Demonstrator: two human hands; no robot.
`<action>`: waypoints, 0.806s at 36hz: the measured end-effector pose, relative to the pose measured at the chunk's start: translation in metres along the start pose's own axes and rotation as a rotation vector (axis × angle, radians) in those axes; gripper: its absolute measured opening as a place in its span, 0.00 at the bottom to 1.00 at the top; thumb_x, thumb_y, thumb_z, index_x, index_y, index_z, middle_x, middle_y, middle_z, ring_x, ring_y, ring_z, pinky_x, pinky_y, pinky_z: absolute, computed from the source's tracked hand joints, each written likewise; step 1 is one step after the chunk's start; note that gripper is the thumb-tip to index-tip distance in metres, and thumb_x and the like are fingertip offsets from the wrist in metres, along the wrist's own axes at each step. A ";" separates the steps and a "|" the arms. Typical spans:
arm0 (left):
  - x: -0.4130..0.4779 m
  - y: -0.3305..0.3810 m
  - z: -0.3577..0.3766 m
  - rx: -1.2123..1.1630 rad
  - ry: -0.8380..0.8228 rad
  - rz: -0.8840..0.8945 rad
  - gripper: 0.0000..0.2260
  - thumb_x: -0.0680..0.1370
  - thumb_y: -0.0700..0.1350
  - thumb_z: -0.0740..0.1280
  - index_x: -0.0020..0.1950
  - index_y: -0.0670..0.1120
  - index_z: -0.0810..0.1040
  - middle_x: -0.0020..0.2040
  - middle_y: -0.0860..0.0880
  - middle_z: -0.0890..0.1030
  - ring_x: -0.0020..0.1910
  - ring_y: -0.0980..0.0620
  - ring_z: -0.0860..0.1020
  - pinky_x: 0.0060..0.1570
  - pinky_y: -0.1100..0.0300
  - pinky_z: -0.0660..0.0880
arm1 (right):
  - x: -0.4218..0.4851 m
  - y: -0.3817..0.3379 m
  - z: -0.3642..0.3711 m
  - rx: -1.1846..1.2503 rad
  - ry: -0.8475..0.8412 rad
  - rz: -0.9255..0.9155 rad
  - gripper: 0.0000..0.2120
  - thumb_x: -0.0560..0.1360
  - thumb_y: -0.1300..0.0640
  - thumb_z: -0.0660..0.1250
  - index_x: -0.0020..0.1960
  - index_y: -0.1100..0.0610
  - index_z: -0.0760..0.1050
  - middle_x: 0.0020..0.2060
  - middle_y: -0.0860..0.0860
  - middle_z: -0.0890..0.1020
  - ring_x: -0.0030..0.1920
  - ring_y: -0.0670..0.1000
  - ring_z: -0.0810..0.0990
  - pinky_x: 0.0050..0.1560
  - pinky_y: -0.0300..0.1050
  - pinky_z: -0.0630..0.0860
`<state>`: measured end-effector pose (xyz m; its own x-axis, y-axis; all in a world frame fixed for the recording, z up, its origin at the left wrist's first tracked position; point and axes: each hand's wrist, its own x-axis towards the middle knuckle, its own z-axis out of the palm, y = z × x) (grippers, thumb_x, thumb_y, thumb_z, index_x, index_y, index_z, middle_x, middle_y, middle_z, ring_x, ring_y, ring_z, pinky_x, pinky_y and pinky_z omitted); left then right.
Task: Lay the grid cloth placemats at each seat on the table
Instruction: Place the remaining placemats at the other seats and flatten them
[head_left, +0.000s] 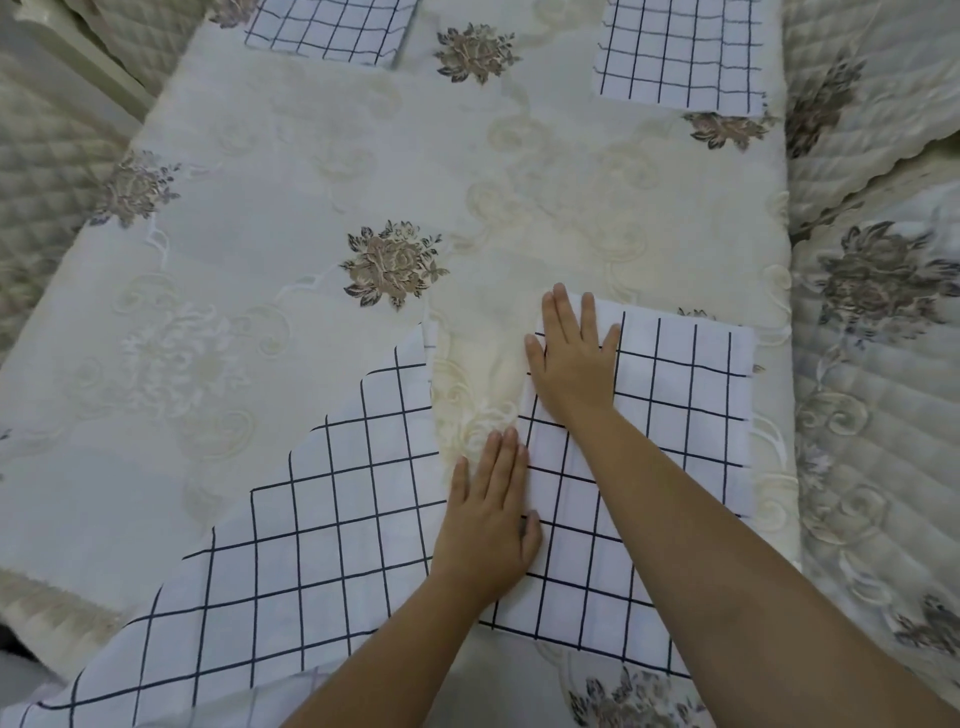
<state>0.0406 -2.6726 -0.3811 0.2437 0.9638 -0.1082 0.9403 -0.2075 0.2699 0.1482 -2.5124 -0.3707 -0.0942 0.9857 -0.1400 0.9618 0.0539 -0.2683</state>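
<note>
As left hand (485, 525), right hand (574, 358) press, placemat (675, 415) flat

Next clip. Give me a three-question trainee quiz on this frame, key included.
1. How many grid placemats are in view?
2. True or false: the left hand and right hand both rest flat on the near right placemat.
3. Which placemat lies skewed to the table edge? A far left; B near left placemat; C far right.
Key: 1 four; 2 true; 3 B.
</note>
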 end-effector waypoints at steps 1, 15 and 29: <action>0.000 0.000 0.000 -0.001 -0.002 -0.003 0.30 0.74 0.51 0.55 0.74 0.40 0.58 0.75 0.43 0.60 0.75 0.47 0.51 0.71 0.48 0.50 | 0.002 0.001 -0.001 -0.007 -0.004 0.004 0.31 0.76 0.43 0.39 0.76 0.55 0.54 0.76 0.48 0.57 0.76 0.57 0.54 0.70 0.66 0.52; 0.000 0.000 -0.001 0.013 -0.006 -0.014 0.30 0.74 0.50 0.54 0.74 0.40 0.56 0.75 0.43 0.59 0.75 0.48 0.49 0.71 0.49 0.48 | -0.016 0.059 -0.009 -0.073 0.060 0.150 0.29 0.77 0.45 0.43 0.74 0.57 0.60 0.74 0.55 0.61 0.74 0.62 0.59 0.66 0.69 0.58; -0.001 0.000 0.001 0.014 0.030 -0.012 0.30 0.74 0.50 0.54 0.74 0.39 0.59 0.75 0.42 0.60 0.76 0.48 0.51 0.71 0.48 0.51 | -0.043 0.119 -0.032 -0.077 0.040 0.428 0.29 0.80 0.44 0.43 0.77 0.55 0.45 0.77 0.50 0.43 0.76 0.56 0.40 0.70 0.68 0.38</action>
<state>0.0408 -2.6733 -0.3822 0.2256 0.9708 -0.0821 0.9464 -0.1983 0.2549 0.2749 -2.5437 -0.3657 0.3258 0.9271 -0.1853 0.9284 -0.3507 -0.1225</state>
